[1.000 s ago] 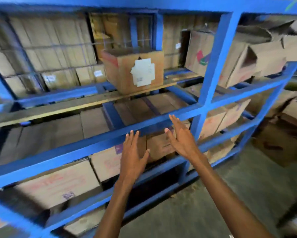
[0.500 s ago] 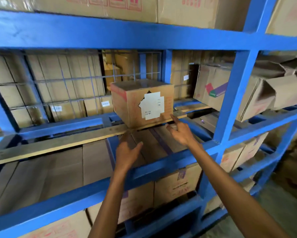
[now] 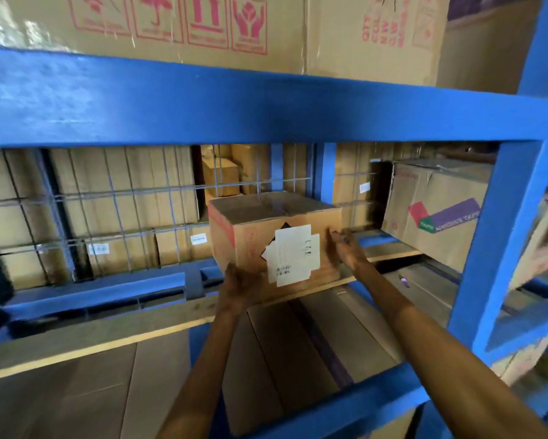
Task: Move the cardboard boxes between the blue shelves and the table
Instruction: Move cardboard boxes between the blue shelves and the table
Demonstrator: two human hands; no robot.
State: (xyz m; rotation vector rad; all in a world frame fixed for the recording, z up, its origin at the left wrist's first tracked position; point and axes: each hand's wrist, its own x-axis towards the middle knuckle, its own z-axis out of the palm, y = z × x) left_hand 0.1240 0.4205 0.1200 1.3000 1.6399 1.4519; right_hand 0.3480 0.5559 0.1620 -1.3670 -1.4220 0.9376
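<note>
A small cardboard box (image 3: 250, 239) with a white label on its front stands on a wooden plank (image 3: 86, 340) inside the blue shelves (image 3: 266, 103). My left hand (image 3: 242, 288) presses against the box's lower left front corner, its fingers blurred. My right hand (image 3: 342, 251) holds the box's right front edge, with the fingers on the front face and the thumb round the side. Both forearms reach in over the shelf's front rail.
A tilted box with a red and purple logo (image 3: 437, 213) leans to the right behind a blue upright (image 3: 500, 248). Big cartons (image 3: 203, 26) fill the shelf above, flat cartons (image 3: 298, 350) lie below the plank, and a wire grid (image 3: 123, 210) closes the back.
Both hands have moved up and forward from below the front rail onto the small box. The view has risen and come closer to the shelf.
</note>
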